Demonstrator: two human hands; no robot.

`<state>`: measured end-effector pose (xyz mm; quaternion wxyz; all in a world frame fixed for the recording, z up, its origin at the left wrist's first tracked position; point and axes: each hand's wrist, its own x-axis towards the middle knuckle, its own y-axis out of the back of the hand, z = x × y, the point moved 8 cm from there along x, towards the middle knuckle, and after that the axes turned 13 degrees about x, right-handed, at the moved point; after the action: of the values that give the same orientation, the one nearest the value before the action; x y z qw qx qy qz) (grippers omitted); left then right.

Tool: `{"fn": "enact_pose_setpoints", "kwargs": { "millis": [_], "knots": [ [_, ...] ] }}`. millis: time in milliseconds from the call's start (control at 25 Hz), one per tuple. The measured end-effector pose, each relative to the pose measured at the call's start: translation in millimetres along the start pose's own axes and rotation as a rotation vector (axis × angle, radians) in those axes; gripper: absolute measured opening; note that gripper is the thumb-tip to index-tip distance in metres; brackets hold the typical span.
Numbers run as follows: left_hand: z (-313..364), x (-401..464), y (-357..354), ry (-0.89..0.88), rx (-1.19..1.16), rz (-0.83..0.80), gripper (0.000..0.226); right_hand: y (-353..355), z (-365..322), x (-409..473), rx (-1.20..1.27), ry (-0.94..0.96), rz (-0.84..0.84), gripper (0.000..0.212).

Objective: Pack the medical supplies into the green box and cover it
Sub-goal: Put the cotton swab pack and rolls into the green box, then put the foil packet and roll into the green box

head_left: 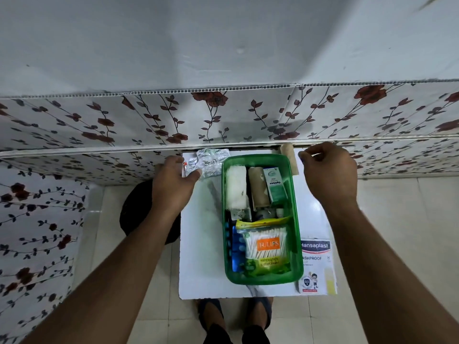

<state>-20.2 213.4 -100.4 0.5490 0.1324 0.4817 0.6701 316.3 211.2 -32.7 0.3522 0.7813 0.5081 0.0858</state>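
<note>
Both bare arms reach forward over a small white bench (201, 244). The left hand (173, 180) lies palm-down at the far left corner, its thumb and fingers pinching a crumpled silver foil blister strip (210, 162) that rests just beside the green box (260, 219). The right hand (327, 170) hovers near the far right corner, fingers curled loosely inward and gripping nothing that shows; its fingertips are just beside a tan bandage roll (289, 157) lying behind the box. The box, translucent green plastic with rounded corners, sits uncovered in the middle of the bench. Inside it are a white gauze roll (236, 187), a tan crepe roll (258, 189), a small green-and-white carton (274, 184), a blue blister pack (236, 247) and a clear bag of cotton swabs (268, 247). A flat Hansaplast carton (316, 264) lies on the bench touching the box's right side. A floral-patterned panel (149, 120) stands close behind the bench.
</note>
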Motion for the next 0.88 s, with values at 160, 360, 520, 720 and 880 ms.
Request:
{"fn": "enact_pose_setpoints", "kwargs": {
  "millis": [160,360,520,720,880],
  "knots": [
    [-3,26,-21,0.114,0.132,0.018,0.076,-42,33,28,-0.059,-0.164,-0.187,0.05],
    [-21,44,-30,0.192,0.103,0.087,0.079,-55,31,36,-0.072,-0.156,-0.264,0.046],
    [-33,35,-20,0.192,-0.037,0.109,0.04,-44,35,30,-0.048,-0.169,-0.238,0.043],
    [-24,-23,61,0.116,-0.197,0.256,0.017,1,26,4,0.11,-0.168,-0.106,0.027],
    [39,-83,89,0.002,-0.317,0.19,0.027,23,21,-22,0.289,-0.195,-0.064,0.031]
  ]
}}
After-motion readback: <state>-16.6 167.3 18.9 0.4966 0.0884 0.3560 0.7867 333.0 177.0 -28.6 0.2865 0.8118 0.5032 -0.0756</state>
